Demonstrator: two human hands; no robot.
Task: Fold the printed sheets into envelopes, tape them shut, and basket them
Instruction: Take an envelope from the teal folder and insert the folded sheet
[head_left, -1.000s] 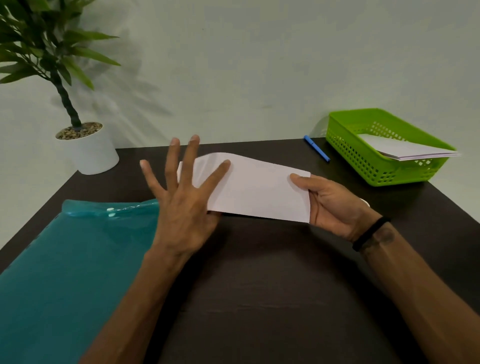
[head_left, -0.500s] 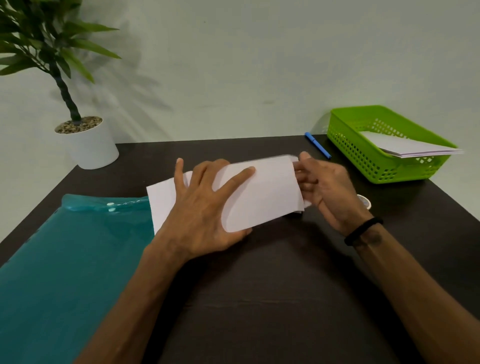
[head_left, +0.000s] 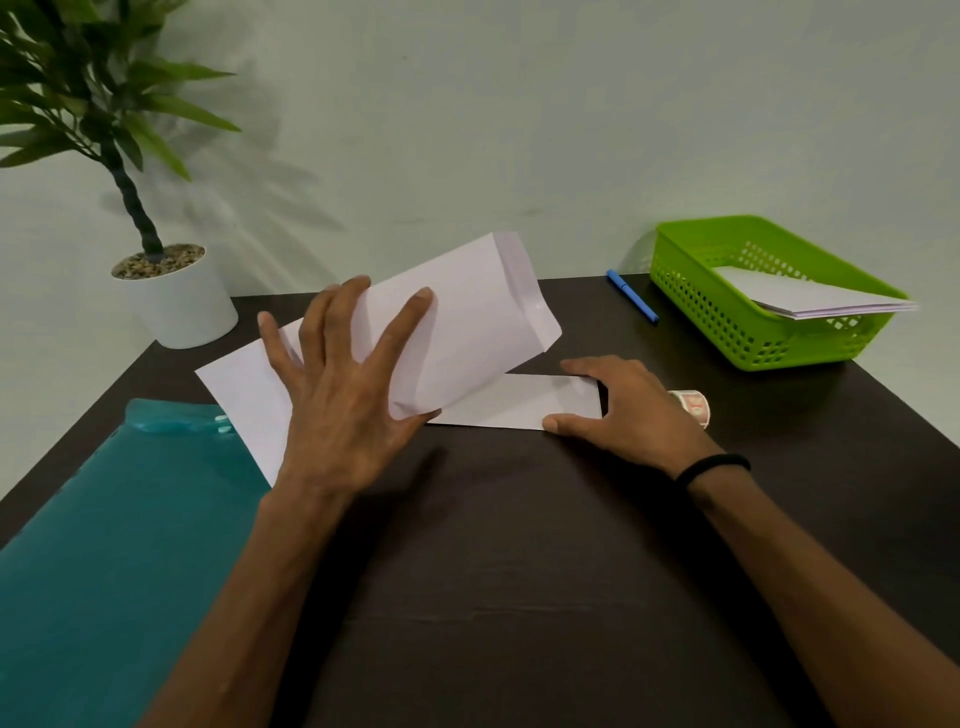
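Observation:
My left hand (head_left: 337, 415) grips a white envelope (head_left: 467, 322) and holds it tilted above the table, fingers spread over its face and thumb under its lower edge. Its open flap points up and to the right. A folded white sheet (head_left: 519, 402) lies flat on the dark table (head_left: 519, 571) just below the envelope. My right hand (head_left: 634, 410) rests at the sheet's right end, thumb and forefinger touching its near and far edges. Another white paper (head_left: 244, 384) lies under my left hand. The green basket (head_left: 769, 343) at the back right holds a stack of white envelopes (head_left: 810, 296).
A roll of tape (head_left: 693, 405) stands just behind my right hand. A blue pen (head_left: 631, 295) lies left of the basket. A teal folder (head_left: 130, 519) covers the table's left side, and a potted plant (head_left: 176, 306) stands at the back left corner.
My left hand has lifted the envelope off the table and tilted it up. My right hand has drawn the folded sheet out to the right and laid it flat.

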